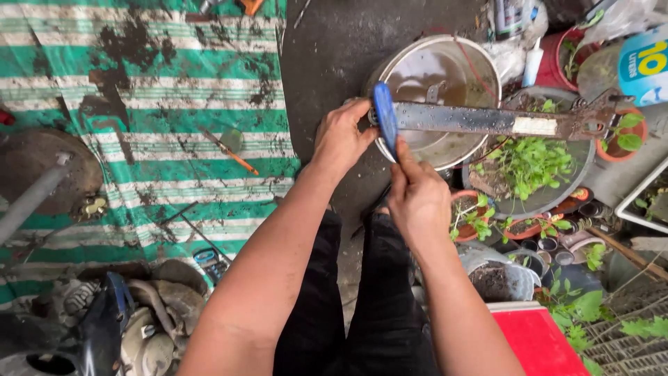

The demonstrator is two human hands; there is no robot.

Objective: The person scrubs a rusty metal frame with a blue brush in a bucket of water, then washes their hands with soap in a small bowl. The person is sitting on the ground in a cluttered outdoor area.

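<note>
I had both hands up over the round, dull silver metal basin (445, 76), which stood on the dark bare ground just off the right edge of the green-and-white striped, mud-stained mat (153, 118). Across the basin's rim lay the long, rusty flat steel bar (487, 122), its far end with the corroded bracket reaching out over the wide shallow pot of green seedlings (536, 163). I judged that I kept the bar there so that any wet or grit dropping off it fell into the murky water below rather than on my legs.

My left hand (341, 139) was wrapped around the bar's near end, fingers closed on it, steadying it against the basin's near rim. My right hand (417, 198) was pinched shut on the lower end of the blue plastic strip-shaped tool (385, 118), thumb and forefinger together, holding it upright across the bar right beside my left hand. That crossways hold looked meant to let the blue piece bear on the bar's end.

Small terracotta pots of plants (473, 219) crowded the ground at the basin's right, and a red box (539, 341) sat near my right forearm.
</note>
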